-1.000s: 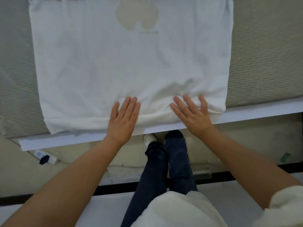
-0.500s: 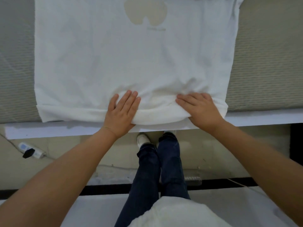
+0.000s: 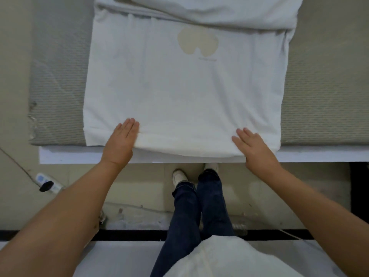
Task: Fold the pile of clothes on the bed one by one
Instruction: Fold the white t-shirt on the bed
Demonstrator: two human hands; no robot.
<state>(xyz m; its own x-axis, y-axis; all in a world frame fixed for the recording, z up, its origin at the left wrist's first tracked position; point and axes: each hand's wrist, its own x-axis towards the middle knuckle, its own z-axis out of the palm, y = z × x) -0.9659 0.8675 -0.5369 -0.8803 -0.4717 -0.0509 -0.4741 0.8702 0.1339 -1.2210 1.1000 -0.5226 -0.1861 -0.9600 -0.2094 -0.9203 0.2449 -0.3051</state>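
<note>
Pressing both flat, straight-fingered hands on the white shirt's [image 3: 179, 96] near hem, left hand [image 3: 120, 142] at 7 o'clock, right hand [image 3: 254, 147] at 5, holding nothing; grey bed [image 3: 323, 86] lies bare at 3 and 9.

Both bare forearms reach forward and spread apart. The left hand [image 3: 119, 143] lies palm down, fingers straight and held together, pointing forward. The right hand [image 3: 254, 147] lies palm down too, fingers straight, slightly fanned and angled inward toward the left.

Shirt [image 3: 185, 92] on bed [image 3: 323, 108] — hands on near hem.
</note>
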